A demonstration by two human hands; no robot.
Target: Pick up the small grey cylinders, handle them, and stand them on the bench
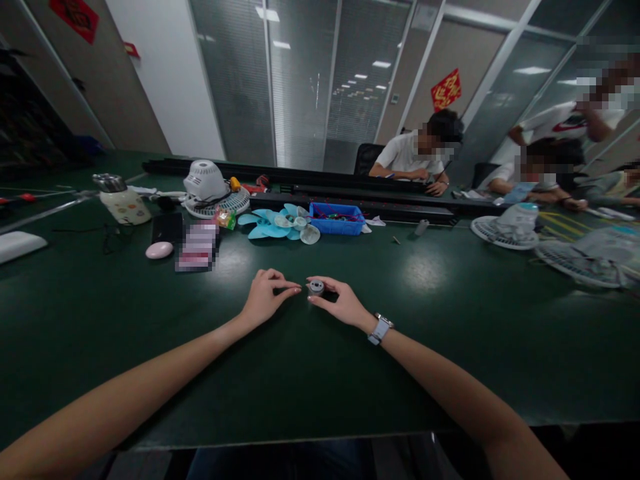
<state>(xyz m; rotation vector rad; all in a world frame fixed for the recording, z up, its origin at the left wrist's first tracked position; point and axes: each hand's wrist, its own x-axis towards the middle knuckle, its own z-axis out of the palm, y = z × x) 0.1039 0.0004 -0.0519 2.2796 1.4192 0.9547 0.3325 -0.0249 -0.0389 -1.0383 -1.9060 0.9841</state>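
Near the middle of the green table, my right hand holds a small round grey metal part between thumb and fingers. The part's top face has small dark holes. Just to its left is my left hand, its thumb and index fingertips pinched together; whatever they hold, if anything, is too small to name. Those fingertips are close to the metal part with a narrow gap between.
Beyond my hands lie light-blue fan blades, a blue bin, a pink oval object and a white fan part. A patterned bottle stands left. More fan parts lie right. People sit across the table.
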